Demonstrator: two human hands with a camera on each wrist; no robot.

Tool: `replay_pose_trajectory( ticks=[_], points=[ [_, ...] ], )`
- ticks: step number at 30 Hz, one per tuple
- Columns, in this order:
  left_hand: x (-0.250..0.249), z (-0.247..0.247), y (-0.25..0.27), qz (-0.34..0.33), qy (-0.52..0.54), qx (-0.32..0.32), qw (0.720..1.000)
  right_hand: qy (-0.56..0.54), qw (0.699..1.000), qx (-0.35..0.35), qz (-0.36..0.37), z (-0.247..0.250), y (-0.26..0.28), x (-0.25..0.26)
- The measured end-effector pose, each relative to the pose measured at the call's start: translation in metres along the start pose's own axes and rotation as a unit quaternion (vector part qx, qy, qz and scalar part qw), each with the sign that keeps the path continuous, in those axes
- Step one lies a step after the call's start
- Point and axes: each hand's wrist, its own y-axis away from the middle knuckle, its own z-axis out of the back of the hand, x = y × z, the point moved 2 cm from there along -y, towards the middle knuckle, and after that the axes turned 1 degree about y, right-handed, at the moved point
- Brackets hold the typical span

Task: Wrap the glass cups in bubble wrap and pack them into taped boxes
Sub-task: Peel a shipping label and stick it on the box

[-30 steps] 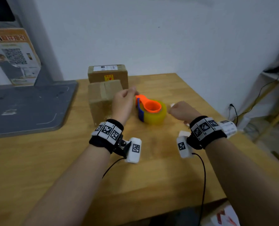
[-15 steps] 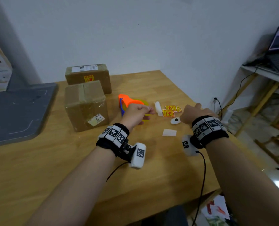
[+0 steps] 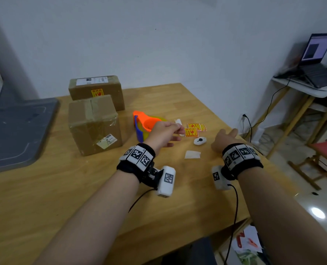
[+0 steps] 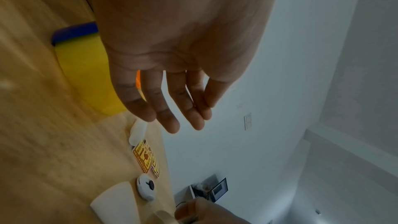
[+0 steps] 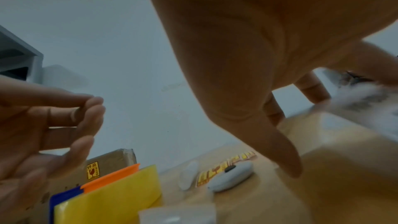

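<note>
1. Head view: I see both hands away from the tape dispenser (image 3: 146, 125), where they were a second ago. They now hover at the right of the worktop (image 3: 63, 188), by the red-and-yellow fragile stickers (image 3: 192, 131).
2. My left hand (image 3: 163, 133) hangs just above the stickers. Its fingers (image 4: 170, 108) are straight and relaxed, the thumb tip touching the forefinger, and I see nothing between them.
3. My right hand (image 3: 225, 138) reaches toward the worktop's right edge, its fingers (image 5: 286, 156) spread and holding nothing.
4. I judge that taping is finished and labelling comes next.
5. The near box (image 3: 94, 125) stands closed at the left of the dispenser, well apart from both hands. Clear tape runs over its top seam and a small label sits on its front.
6. A second sealed box (image 3: 96, 91) stands just behind it and already bears a fragile sticker.
7. No glass cups or bubble wrap are in view.
</note>
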Motion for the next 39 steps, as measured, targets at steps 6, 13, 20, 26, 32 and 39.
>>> replay_pose_trajectory(
  ticks=[6,13,20,26,32,39],
  points=[
    [0.0,0.001,0.002,0.002,0.007,0.007,1.0,-0.074,0.993,-0.081,0.041,0.022,0.026,0.007],
    [-0.009,0.044,0.011,0.085,0.067,0.049,0.993,-0.344,0.86,-0.105,0.363,0.073,0.082,0.074],
    [-0.009,0.128,0.032,-0.011,0.198,-0.127,0.972,-0.35,0.781,-0.078,0.512,0.058,0.118,0.144],
    [0.001,0.178,0.059,-0.112,0.098,-0.202,0.968,-0.417,0.724,-0.044,0.548,0.046,0.143,0.202],
    [0.005,0.201,0.079,-0.109,0.11,-0.152,0.976,-0.442,0.713,-0.032,0.543,0.038,0.155,0.228],
    [0.009,0.21,0.085,-0.105,0.158,-0.129,0.973,-0.456,0.709,-0.032,0.537,0.033,0.159,0.232]
  ],
)
